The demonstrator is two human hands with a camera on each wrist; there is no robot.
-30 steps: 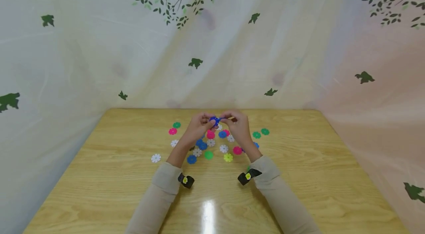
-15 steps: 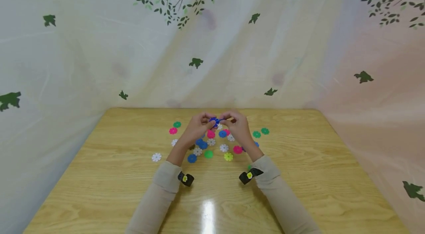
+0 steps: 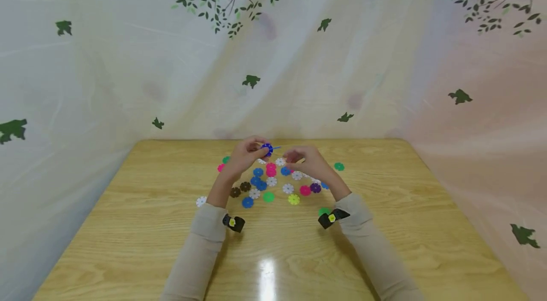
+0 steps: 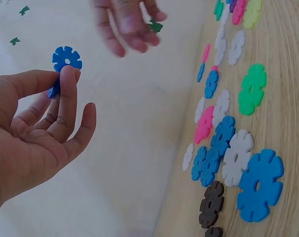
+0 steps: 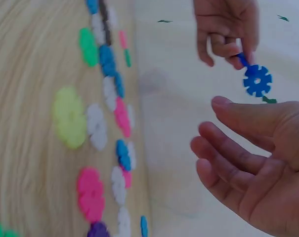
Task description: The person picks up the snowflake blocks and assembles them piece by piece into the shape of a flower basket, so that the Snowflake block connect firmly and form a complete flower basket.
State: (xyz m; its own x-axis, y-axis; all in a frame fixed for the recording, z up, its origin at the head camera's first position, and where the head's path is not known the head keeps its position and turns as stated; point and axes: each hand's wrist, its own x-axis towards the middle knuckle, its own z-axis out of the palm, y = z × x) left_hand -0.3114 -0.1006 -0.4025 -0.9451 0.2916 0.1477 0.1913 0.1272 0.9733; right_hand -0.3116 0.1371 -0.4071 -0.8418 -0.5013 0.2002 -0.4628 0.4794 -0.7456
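Observation:
My left hand (image 3: 244,157) pinches a dark blue notched disc (image 3: 267,149) between thumb and fingers, raised above the far part of the table. A lighter blue notched disc (image 4: 67,59) is joined to it at an angle and juts toward the right; in the head view it appears edge-on as a thin line. To the right, my right hand (image 3: 313,163) is apart from the pair, its fingers loosely bent and holding nothing. The right wrist view shows the lighter disc (image 5: 258,80) beyond the thumb, with a gap between them.
Flower-shaped notched discs lie scattered below the hands on the wooden table (image 3: 141,225): a yellow disc (image 3: 294,199), a purple disc (image 3: 315,188), brown, white, pink, blue and green ones. A cloth backdrop (image 3: 290,101) hangs behind the table's far edge.
The right hand has let go of the lighter blue disc and drawn back to the right. The left hand has shifted slightly left and up with both joined discs.

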